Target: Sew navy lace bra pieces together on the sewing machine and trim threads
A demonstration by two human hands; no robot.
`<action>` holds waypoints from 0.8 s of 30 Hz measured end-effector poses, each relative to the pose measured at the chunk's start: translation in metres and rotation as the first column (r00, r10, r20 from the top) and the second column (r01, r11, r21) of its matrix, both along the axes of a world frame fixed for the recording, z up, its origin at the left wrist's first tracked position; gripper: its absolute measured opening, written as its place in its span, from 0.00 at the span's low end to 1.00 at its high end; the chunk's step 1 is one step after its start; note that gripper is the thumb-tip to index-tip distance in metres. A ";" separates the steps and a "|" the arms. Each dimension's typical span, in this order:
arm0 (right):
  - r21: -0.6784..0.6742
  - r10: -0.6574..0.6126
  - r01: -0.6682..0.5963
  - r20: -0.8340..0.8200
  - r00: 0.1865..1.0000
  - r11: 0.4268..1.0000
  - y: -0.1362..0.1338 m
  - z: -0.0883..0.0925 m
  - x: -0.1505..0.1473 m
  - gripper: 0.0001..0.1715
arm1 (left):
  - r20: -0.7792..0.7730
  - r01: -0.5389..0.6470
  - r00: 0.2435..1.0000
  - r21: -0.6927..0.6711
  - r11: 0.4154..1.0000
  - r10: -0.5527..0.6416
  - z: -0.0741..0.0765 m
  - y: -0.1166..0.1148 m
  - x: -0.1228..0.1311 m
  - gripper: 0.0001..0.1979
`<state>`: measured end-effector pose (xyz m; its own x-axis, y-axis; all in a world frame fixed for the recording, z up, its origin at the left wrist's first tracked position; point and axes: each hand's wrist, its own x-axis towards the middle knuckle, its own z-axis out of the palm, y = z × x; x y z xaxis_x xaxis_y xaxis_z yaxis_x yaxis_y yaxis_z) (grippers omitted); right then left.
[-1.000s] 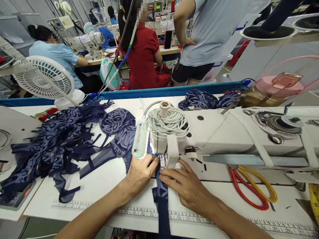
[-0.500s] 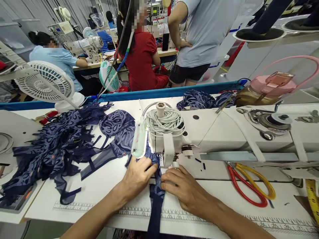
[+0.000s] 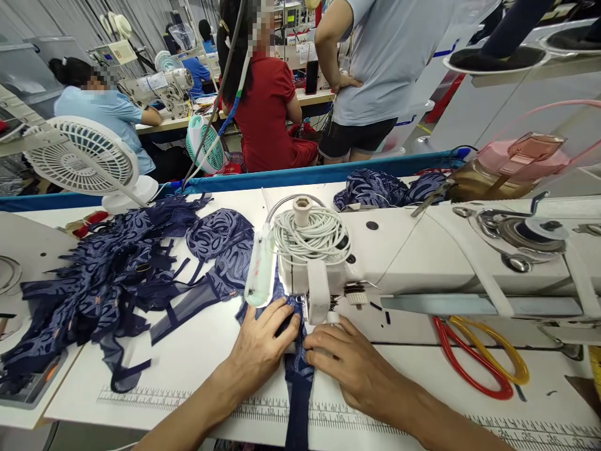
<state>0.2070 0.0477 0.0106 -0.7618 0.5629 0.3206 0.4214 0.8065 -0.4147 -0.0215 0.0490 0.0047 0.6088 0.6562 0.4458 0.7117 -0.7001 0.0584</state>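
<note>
A white sewing machine (image 3: 422, 257) stretches across the table, with a coil of white cable (image 3: 310, 233) on its head. Under its needle runs a narrow navy lace strip (image 3: 299, 382) that hangs over the table's front edge. My left hand (image 3: 263, 347) lies on the strip's left side, fingers flat and pressing the fabric just in front of the presser foot. My right hand (image 3: 347, 363) rests on the strip's right edge, fingers bent and pinching the cloth beside the needle.
A heap of navy lace pieces (image 3: 107, 275) covers the table's left half. A white desk fan (image 3: 82, 160) stands behind it. Red and yellow handled scissors (image 3: 479, 360) lie right of my hands. A pink-lidded bottle (image 3: 511, 166) sits at the back right. Other people work at benches beyond.
Both hands have stayed at the needle, shifting slightly toward me along the strip. The view has moved a little.
</note>
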 end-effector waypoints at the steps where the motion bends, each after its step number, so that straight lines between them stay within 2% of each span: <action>1: 0.001 -0.001 0.001 0.012 1.000 1.000 0.000 -0.001 0.000 0.26 | -0.001 -0.008 1.000 -0.003 1.000 0.008 -0.001 0.000 -0.001 0.17; 7: 0.018 -0.028 0.027 0.049 0.998 0.999 0.000 -0.003 0.000 0.30 | -0.053 -0.037 0.998 -0.023 0.999 0.036 -0.005 0.012 -0.004 0.17; 12: 0.096 -0.083 0.078 0.056 0.995 0.992 0.002 -0.004 -0.006 0.40 | -0.095 -0.042 0.995 -0.060 0.997 0.036 -0.003 0.026 -0.006 0.17; 14: 0.090 -0.113 0.113 0.002 0.994 0.989 0.003 -0.003 -0.007 0.35 | -0.096 -0.046 0.995 -0.079 0.996 0.039 -0.001 0.028 -0.006 0.19; 17: 0.019 -0.097 0.101 -0.135 0.986 0.995 0.006 0.001 -0.003 0.21 | -0.072 -0.047 0.997 -0.101 0.994 0.040 0.002 0.027 -0.006 0.22; 19: -0.003 -0.096 0.098 -0.242 0.966 0.995 0.008 0.003 0.001 0.19 | -0.027 -0.036 0.999 -0.119 0.992 0.033 0.003 0.024 -0.007 0.24; 21: 0.020 -0.121 0.131 -0.278 0.953 0.991 0.010 0.003 0.005 0.21 | 0.044 -0.040 0.998 -0.133 0.990 0.046 0.005 0.021 -0.009 0.22; 24: 0.084 -0.110 0.122 -0.133 0.985 0.989 0.010 0.001 0.005 0.32 | 0.152 -0.045 0.986 -0.136 0.990 0.066 0.008 0.018 -0.012 0.18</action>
<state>0.2115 0.0580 0.0117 -0.6428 0.6089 0.4649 0.4624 0.7922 -0.3982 -0.0337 0.0666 0.0125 0.4995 0.7463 0.4399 0.7241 -0.6384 0.2608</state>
